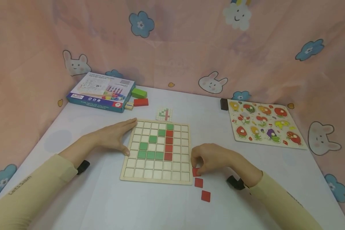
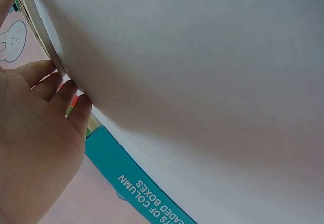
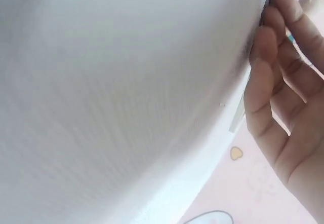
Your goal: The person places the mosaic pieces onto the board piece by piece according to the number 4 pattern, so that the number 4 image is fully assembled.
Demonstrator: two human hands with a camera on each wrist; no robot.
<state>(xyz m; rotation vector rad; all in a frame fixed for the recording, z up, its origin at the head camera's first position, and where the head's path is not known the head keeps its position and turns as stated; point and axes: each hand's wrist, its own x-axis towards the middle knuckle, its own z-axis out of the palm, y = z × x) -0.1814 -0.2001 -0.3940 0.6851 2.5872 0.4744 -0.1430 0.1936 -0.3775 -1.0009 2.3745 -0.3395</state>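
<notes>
A wooden grid board (image 1: 153,182) lies on the white table, with green square tiles (image 1: 150,155) set in a triangular outline and a column of red square tiles (image 1: 169,140) beside them. My left hand (image 1: 112,135) rests along its left edge, fingers stretched to the far corner and thumb at the side. Off the right edge, thumb and fingers of my right hand (image 1: 211,156) pinch a red tile (image 1: 196,172), partly covered by the fingertips. Nearer me lie two more loose red tiles, one (image 1: 199,183) before the other (image 1: 205,196).
Just behind the board lies a small pattern card (image 1: 164,114). A boxed set (image 1: 100,91) stands back left, beside a green block (image 1: 139,93) and a red block (image 1: 141,102). Back right are a fruit puzzle board (image 1: 264,123) and a dark block (image 1: 224,104).
</notes>
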